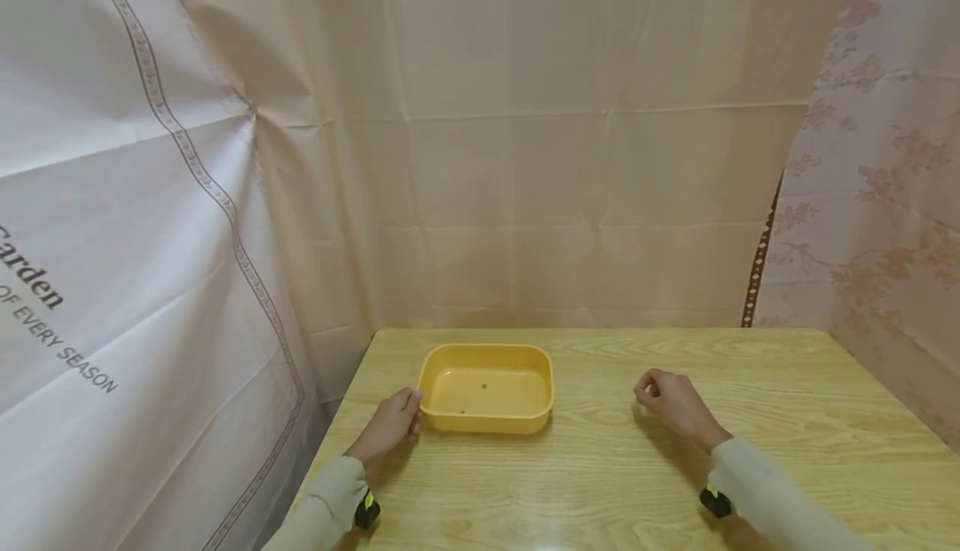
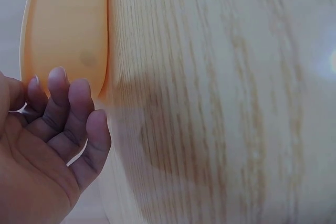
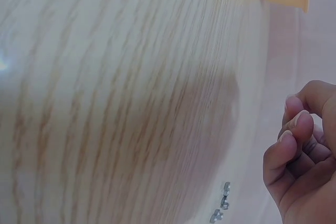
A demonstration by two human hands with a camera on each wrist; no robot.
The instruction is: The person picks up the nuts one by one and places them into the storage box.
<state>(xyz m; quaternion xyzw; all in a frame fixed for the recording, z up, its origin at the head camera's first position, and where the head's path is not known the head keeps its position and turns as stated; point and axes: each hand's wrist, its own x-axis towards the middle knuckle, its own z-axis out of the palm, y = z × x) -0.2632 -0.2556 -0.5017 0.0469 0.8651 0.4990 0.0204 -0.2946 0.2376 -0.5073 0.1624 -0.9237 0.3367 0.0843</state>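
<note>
A shallow yellow-orange plastic tray (image 1: 487, 349) sits on the wooden table (image 1: 600, 476), towards its left side. Two tiny dark specks lie on its floor. My left hand (image 1: 411, 409) rests on the table with its fingertips against the tray's left wall. In the left wrist view the fingers (image 2: 68, 95) are nearly straight beside the tray (image 2: 65, 30). My right hand (image 1: 647, 388) rests to the right of the tray, apart from it, fingers curled in towards the thumb. In the right wrist view nothing shows between its fingers (image 3: 294, 124). A few small metal pieces (image 3: 221, 203) lie on the table by that hand.
Pale curtains hang close behind the table and along both sides. The tabletop's left edge runs just beside my left forearm. Bare wood stretches to the right of the tray and in front of both hands.
</note>
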